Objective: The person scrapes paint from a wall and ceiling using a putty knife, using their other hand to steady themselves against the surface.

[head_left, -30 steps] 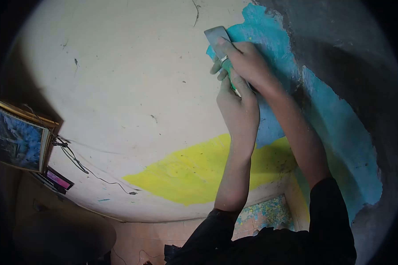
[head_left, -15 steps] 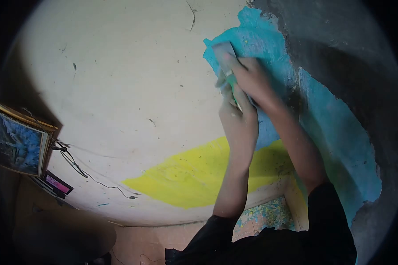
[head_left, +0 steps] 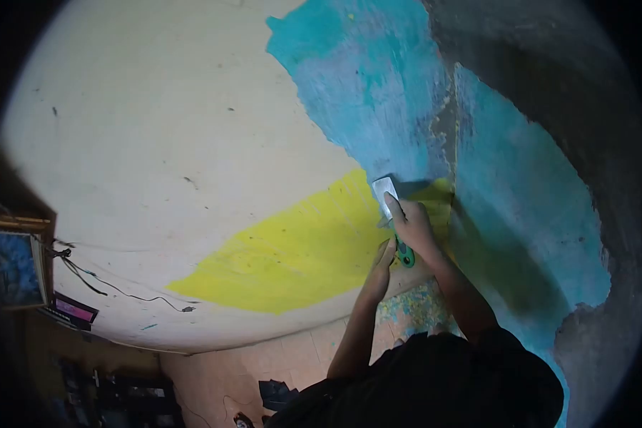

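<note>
My right hand [head_left: 415, 228] is closed around a paint scraper [head_left: 406, 254] with a green and dark handle, the thumb lying along its metal blade. The blade's end points up and meets the wall where the blue patch [head_left: 349, 93] borders the yellow patch [head_left: 292, 250]. Just left of the handle is my left hand [head_left: 382, 265], its fingers extended upward and not wrapped around the tool. Whether its fingertips touch the scraper is hard to see.
Cream paint [head_left: 150, 143] covers the wall at left. Past the corner, the right wall is blue and bare grey [head_left: 585, 71]. Paint flakes [head_left: 414, 310] litter the tiled floor [head_left: 292, 353]. A framed picture [head_left: 18, 267] and a cable [head_left: 121, 284] are at left.
Both hands and the scraper have come down the wall from the upper blue area to the yellow border. My left hand has let go of the handle. The view has tilted and shifted.
</note>
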